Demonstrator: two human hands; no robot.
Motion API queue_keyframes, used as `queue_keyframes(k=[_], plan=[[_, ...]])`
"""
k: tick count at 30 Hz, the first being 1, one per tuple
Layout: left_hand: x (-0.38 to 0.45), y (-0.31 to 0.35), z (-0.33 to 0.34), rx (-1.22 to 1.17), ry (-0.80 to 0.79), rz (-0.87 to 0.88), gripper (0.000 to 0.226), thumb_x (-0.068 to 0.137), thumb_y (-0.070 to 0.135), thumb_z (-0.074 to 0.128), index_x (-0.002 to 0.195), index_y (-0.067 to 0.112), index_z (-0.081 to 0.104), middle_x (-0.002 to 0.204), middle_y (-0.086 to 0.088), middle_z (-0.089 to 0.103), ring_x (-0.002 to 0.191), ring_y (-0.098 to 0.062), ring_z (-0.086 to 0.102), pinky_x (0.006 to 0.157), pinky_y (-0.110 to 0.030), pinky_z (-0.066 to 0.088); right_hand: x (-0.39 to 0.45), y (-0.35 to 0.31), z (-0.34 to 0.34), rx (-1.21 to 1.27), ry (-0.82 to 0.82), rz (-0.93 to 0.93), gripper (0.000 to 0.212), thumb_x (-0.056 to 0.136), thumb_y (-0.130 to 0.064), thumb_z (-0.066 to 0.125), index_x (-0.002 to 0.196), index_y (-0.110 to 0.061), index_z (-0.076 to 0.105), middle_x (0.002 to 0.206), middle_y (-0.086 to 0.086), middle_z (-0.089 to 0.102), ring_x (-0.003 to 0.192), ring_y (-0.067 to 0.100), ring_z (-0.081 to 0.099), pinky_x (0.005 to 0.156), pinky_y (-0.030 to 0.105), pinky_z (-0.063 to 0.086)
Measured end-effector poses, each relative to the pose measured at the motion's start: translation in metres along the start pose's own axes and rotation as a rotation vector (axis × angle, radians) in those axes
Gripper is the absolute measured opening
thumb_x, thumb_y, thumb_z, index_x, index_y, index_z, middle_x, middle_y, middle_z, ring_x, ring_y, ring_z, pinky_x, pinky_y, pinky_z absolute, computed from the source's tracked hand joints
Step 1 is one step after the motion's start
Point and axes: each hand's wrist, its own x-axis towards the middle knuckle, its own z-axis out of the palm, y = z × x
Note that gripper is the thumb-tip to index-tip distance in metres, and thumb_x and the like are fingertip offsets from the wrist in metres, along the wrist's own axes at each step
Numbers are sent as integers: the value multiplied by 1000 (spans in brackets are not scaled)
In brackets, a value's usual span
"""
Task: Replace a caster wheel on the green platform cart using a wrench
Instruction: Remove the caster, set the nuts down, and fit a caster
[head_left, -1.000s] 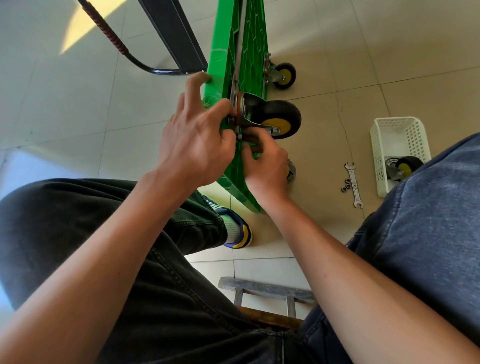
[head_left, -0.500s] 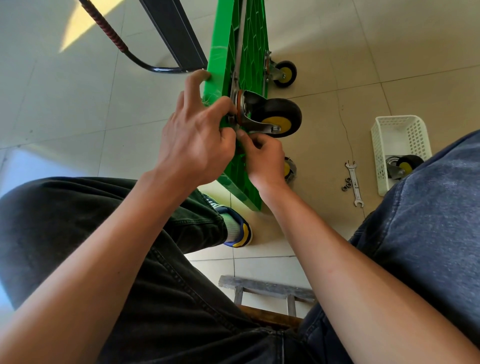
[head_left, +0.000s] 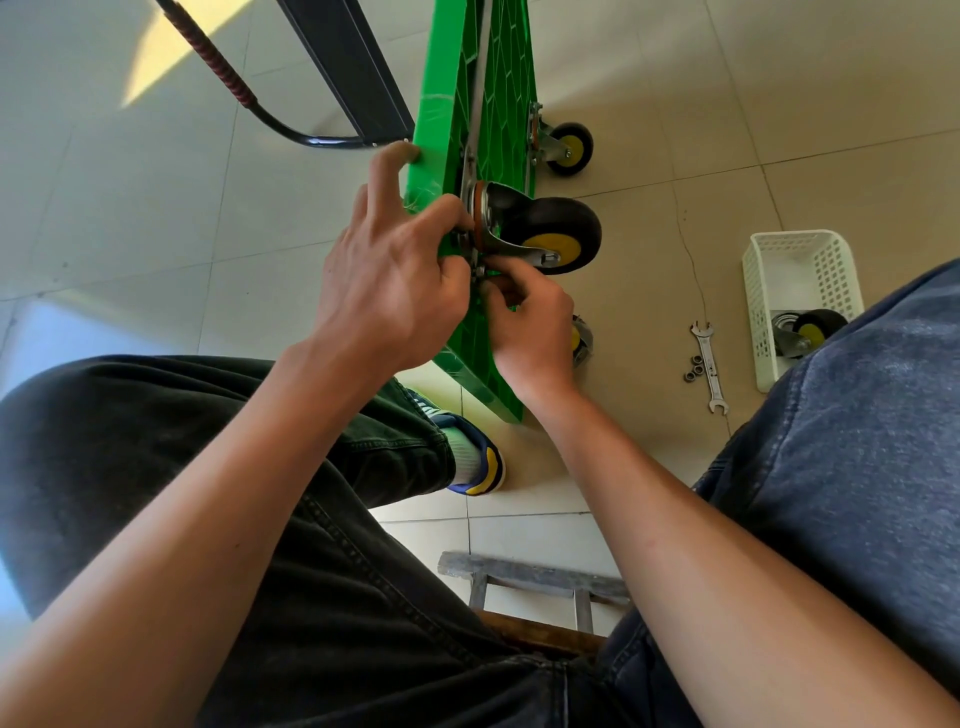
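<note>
From the head view, we steady the caster wheel (head_left: 556, 234) against the upended green platform cart (head_left: 483, 104): our left hand (head_left: 389, 280) pinches its mounting plate while our right hand (head_left: 530, 322) pinches a fastener below. We should start threads straight by finger; the wrench (head_left: 707, 366) lies on the floor.

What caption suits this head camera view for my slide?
Both hands work at the caster wheel mount on the upended green cart; wrench lies unused.
</note>
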Motion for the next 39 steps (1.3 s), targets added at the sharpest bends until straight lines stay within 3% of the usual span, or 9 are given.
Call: queue_keyframes(k=[10,15,20,23,26,31,33,36,39], plan=[[0,1,1,16,4,7,36,86,29,38,109,18,64,153,-9,28,125,-29,49,74,-40,47,2,-4,1,27,30,2,13,96,-8,66,103,-7,76,79,-11,68,72,-6,64,65,8,46],[-1,1,1,4,-3,6,37,85,30,38,109,18,63,153,-10,28,124,-30,50,74,-41,49,1,-3,-1,-36,7,-117,22,94,-2,60,108,-9,75,93,2,76,84,13,70,75,32,57],[-1,1,1,-4,-6,6,38,84,32,35,108,19,62,152,-10,28,124,-30,49,74,-44,52,1,0,-2,-61,4,-160,23,91,0,62,108,-7,75,97,3,76,87,13,69,78,27,56],[-1,1,1,-7,-4,9,38,84,30,36,107,18,63,152,-10,28,124,-30,50,76,-44,52,3,0,-2,-6,45,-70,14,92,-6,68,103,-8,76,90,-2,75,82,6,69,75,16,53],[0,1,2,-5,0,9,39,84,30,36,107,17,63,152,-10,28,123,-30,50,74,-40,50,3,-5,3,134,84,57,6,91,-10,73,96,-8,74,81,-1,75,75,8,71,69,24,57],[0,2,2,-6,6,5,43,82,34,32,106,18,63,153,-10,29,124,-30,51,72,-39,48,9,-6,4,174,157,329,26,85,-35,81,79,-11,73,67,-3,72,61,4,68,58,28,57],[0,2,2,-5,10,5,43,82,34,31,105,18,63,153,-9,29,125,-30,51,73,-41,50,11,-8,2,107,95,355,32,87,-40,78,70,-14,72,60,-8,66,52,-2,59,49,17,45],[0,2,2,-5,15,3,46,81,35,30,107,18,64,153,-10,29,125,-31,51,72,-37,45,12,-10,3,85,30,329,41,92,-38,74,62,-10,67,59,7,62,56,16,53,56,40,45],[0,3,2,-2,14,6,46,81,35,30,107,18,64,153,-10,29,126,-30,51,72,-37,45,12,-10,2,38,22,273,30,95,-30,71,76,-7,74,67,5,68,63,21,60,59,36,45]])
